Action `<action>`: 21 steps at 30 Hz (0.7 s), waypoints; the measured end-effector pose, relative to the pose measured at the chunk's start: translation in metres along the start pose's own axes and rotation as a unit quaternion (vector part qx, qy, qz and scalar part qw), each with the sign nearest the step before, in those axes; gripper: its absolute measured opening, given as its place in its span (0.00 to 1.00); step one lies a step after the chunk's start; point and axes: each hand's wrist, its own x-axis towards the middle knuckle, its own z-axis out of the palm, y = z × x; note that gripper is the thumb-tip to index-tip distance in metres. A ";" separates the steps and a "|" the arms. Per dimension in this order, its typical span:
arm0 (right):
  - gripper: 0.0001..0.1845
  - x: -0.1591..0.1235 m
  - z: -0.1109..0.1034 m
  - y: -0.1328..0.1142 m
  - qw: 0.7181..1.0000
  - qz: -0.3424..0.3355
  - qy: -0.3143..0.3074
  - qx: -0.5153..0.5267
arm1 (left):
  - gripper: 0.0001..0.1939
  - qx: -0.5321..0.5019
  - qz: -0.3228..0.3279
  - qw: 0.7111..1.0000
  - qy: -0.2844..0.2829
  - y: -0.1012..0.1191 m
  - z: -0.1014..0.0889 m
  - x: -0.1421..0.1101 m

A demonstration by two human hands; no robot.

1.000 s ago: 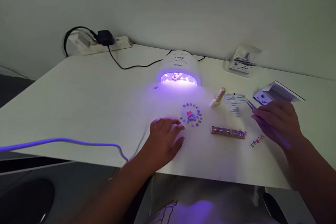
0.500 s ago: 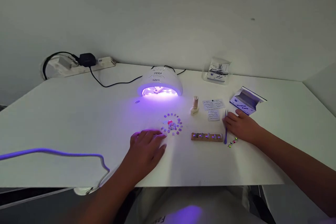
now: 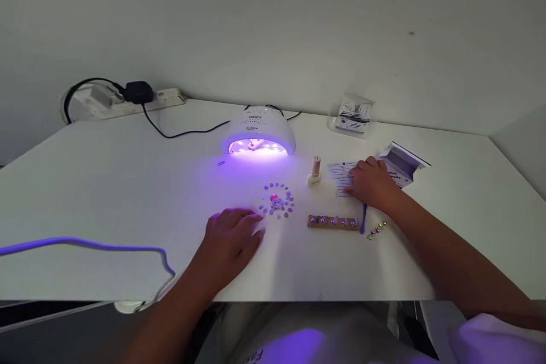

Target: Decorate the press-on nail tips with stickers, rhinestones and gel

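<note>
My left hand (image 3: 234,243) rests on the white table, fingers stretched and apart, its fingertips beside a ring of small clear gems (image 3: 279,216). Inside the ring sits a larger sparkling cluster (image 3: 277,204) with a red piece. My right hand (image 3: 372,184) lies over the flat white printed packets (image 3: 340,170), thumb and fingers apart, covering part of them. Under its wrist side shows the end of a purple tweezers-like tool (image 3: 363,222). Left of that tool is a brown strip (image 3: 333,226) carrying several shiny nail tips. Coloured rhinestones (image 3: 377,230) lie below my right forearm's edge.
A lit nail lamp (image 3: 261,125) glows purple at the back. A polish bottle (image 3: 314,173) stands right of the gems. An opened alcohol pads box (image 3: 403,164) and a clear bag (image 3: 352,115) are at the right. A power strip (image 3: 166,99) and cables lie left.
My right hand has moved up and left from the purple tool onto the printed packets. My left hand stays in place by the gems. The view has shifted slightly.
</note>
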 end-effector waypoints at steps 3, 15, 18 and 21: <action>0.20 0.005 0.010 -0.003 0.999 0.012 -0.020 0.024 | 0.14 -0.002 0.003 1.000 0.000 -0.001 0.000 -0.001; 0.07 -0.005 -0.023 0.015 0.979 0.025 0.013 0.200 | 0.13 -0.004 0.019 1.000 0.006 -0.001 0.002 0.000; 0.10 0.002 -0.047 0.026 0.969 0.080 0.073 0.222 | 0.12 -0.008 0.022 1.000 0.008 -0.002 0.002 -0.001; 0.08 0.021 -0.067 0.040 0.946 0.137 0.142 0.255 | 0.12 -0.011 0.025 1.000 0.009 -0.003 0.003 -0.001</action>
